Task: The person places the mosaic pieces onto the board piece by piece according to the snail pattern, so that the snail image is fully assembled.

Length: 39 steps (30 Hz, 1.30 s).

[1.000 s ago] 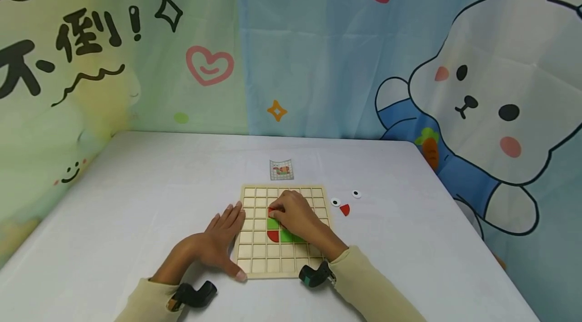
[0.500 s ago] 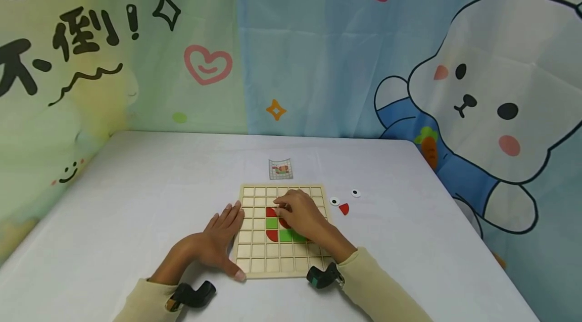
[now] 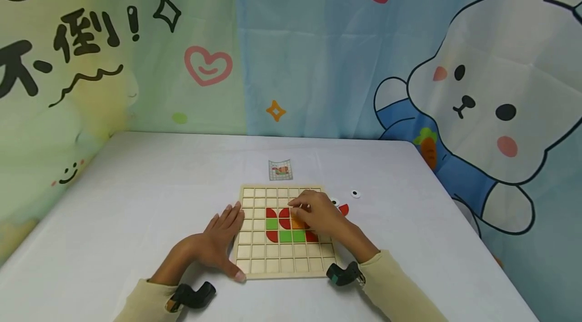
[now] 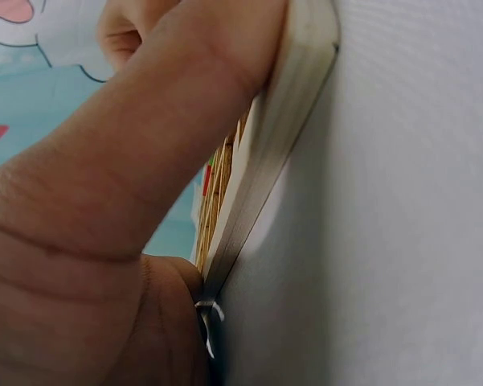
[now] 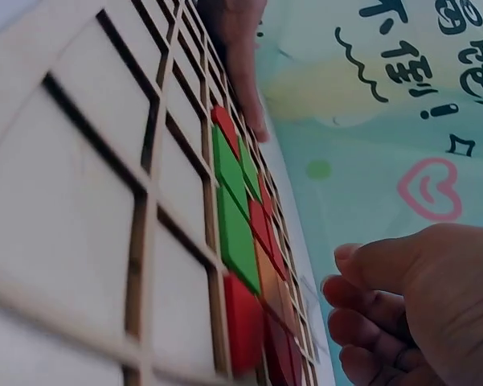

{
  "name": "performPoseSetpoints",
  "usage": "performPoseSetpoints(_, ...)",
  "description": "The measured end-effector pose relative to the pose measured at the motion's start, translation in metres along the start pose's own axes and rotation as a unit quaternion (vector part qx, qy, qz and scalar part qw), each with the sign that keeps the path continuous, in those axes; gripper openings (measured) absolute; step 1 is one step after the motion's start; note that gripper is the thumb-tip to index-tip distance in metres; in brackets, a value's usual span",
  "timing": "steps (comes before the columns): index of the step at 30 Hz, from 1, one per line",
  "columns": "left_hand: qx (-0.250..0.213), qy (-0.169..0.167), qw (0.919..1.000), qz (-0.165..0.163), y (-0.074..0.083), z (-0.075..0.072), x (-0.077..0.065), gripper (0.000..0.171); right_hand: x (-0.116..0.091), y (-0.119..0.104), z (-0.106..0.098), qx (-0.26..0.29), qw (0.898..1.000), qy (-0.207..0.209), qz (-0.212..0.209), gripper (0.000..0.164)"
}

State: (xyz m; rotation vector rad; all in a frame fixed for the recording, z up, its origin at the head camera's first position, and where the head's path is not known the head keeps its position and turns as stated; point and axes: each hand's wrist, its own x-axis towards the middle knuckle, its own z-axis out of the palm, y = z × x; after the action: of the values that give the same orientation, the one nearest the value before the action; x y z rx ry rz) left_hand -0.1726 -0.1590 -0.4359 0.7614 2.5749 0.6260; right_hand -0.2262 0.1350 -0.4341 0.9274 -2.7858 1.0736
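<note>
My left hand (image 3: 218,241) lies spread at the left side of the wooden grid board (image 3: 257,265), fingertips and thumb along its edge. In the left wrist view the thumb (image 4: 177,104) reaches over the board's side. Above the board's right half is my right hand (image 3: 320,214), fingers loosely bent. The right wrist view shows nothing between its thumb and fingertips. Set in the cells are several red pieces (image 3: 271,212), green pieces (image 3: 285,236) and an orange piece (image 3: 297,223), which the right hand partly covers in the head view.
Right of the board lie a red wedge (image 3: 344,209) and two white eye discs, one (image 3: 355,194) farther out and one (image 3: 335,201) partly behind the right hand. A small picture card (image 3: 280,170) with a grid lies beyond the board on the white table (image 3: 182,170).
My right hand has slid rightward across the board, uncovering the red pieces and part of the orange one, and now overlaps the loose eye disc and wedge. The left hand keeps its place.
</note>
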Motion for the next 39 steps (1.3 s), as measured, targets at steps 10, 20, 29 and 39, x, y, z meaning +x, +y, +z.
performPoseSetpoints(10,-0.001,0.001,1.0000,0.000,-0.002,0.002,0.000,0.138,-0.019,0.015,-0.026,0.006,1.000,0.009,0.024,0.015)
performPoseSetpoints(20,-0.006,0.000,1.0000,-0.005,-0.001,0.003,0.001,0.139,-0.039,0.035,-0.048,-0.012,0.998,0.056,-0.004,0.018)
performPoseSetpoints(29,-0.005,-0.003,0.9999,-0.015,-0.001,0.002,0.002,0.139,-0.051,0.055,-0.060,-0.027,0.996,0.079,0.011,0.019)
performPoseSetpoints(39,-0.009,-0.004,0.9999,-0.011,0.000,0.001,0.001,0.139,-0.051,0.062,-0.057,-0.061,0.995,0.033,0.069,0.023)
